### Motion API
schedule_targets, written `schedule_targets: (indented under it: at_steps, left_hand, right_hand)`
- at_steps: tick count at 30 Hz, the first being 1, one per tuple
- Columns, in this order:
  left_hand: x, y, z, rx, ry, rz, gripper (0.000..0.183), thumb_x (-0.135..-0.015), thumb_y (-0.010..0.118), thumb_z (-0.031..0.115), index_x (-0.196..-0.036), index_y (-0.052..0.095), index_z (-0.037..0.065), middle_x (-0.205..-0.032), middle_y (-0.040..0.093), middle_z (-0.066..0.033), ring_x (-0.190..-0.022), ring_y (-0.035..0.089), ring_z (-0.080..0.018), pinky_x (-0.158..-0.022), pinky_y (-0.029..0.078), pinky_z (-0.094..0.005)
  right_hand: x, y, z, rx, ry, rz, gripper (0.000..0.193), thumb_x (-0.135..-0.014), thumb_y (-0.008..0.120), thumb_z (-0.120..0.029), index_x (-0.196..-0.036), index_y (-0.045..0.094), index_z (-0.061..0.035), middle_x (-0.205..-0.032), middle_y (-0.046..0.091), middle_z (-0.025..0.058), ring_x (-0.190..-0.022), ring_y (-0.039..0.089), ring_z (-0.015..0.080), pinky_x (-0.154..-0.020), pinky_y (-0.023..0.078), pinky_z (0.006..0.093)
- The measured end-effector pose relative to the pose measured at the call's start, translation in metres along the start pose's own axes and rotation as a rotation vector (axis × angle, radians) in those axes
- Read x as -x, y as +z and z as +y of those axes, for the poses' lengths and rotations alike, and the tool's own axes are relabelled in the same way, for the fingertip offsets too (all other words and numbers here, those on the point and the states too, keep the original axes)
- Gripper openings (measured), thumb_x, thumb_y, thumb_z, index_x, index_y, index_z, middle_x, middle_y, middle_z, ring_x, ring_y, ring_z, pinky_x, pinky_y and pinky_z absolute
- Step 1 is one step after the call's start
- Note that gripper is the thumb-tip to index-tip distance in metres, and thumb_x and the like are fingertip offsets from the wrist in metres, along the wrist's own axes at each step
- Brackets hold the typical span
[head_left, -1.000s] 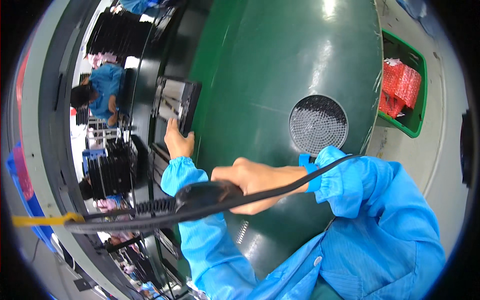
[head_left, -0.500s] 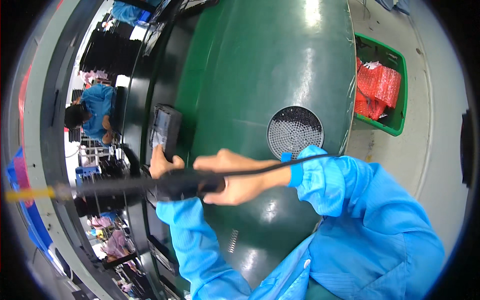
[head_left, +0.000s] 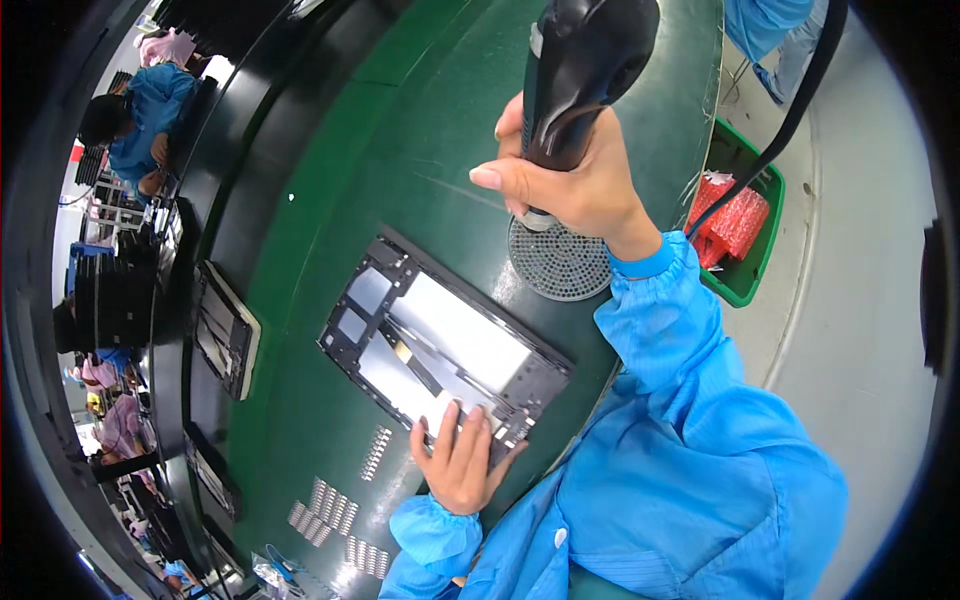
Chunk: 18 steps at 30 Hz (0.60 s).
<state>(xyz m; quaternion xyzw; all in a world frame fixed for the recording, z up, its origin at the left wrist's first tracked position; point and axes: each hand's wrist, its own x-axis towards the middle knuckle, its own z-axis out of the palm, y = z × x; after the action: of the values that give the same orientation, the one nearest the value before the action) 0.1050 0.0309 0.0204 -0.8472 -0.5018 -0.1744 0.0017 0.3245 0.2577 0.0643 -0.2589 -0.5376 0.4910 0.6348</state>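
My right hand [head_left: 575, 180] is wrapped round a black corded electric screwdriver [head_left: 575, 100], held upright. The tool's lower end hangs over a round perforated tray [head_left: 560, 265]; whether it touches the tray I cannot tell. My left hand [head_left: 462, 460] lies with fingers spread on the near corner of a flat black device housing [head_left: 350, 285]. White panels [head_left: 455, 325] and a dark strip [head_left: 412, 360] show inside that housing, which lies tilted across the green table.
Several coiled metal springs or strips [head_left: 325, 512] lie at the lower left. A second dark device [head_left: 228, 330] rests by the table's left edge. At right, a green bin [head_left: 765, 225] holds red bubble wrap [head_left: 730, 225]. Another person [head_left: 150, 120] sits at the far left.
The view has shifted. My right hand has taken the screwdriver over to the tray. My left hand has left the grey block at the left edge and now rests on the housing mid-table.
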Motion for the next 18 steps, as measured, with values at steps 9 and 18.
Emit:
schedule_targets:
  at_steps: [9,18]
  left_hand:
    - [-0.009,0.020,-0.012,0.284,-0.038,-0.020,0.057,-0.059,0.082,0.031,-0.103,0.061,0.001,-0.112,0.062,-0.0093,-0.115,0.052,-0.0278,-0.102,0.024,-0.0498]
    - [-0.014,0.023,-0.015,0.352,-0.056,0.311,0.027,-0.064,0.069,-0.006,-0.090,0.063,0.001,-0.091,0.066,-0.0140,-0.089,0.064,-0.0299,-0.084,0.046,-0.0463]
  right_hand:
    - [0.009,-0.004,0.017,0.091,0.015,0.020,0.031,-0.070,0.076,-0.004,-0.091,0.054,0.0016,-0.060,0.057,0.0023,-0.046,0.054,0.0086,-0.042,0.043,0.0229]
    - [0.009,-0.008,0.013,0.147,0.050,-0.018,0.031,-0.072,0.073,0.002,-0.095,0.051,0.0009,-0.062,0.056,0.0041,-0.048,0.055,0.0096,-0.044,0.045,0.0232]
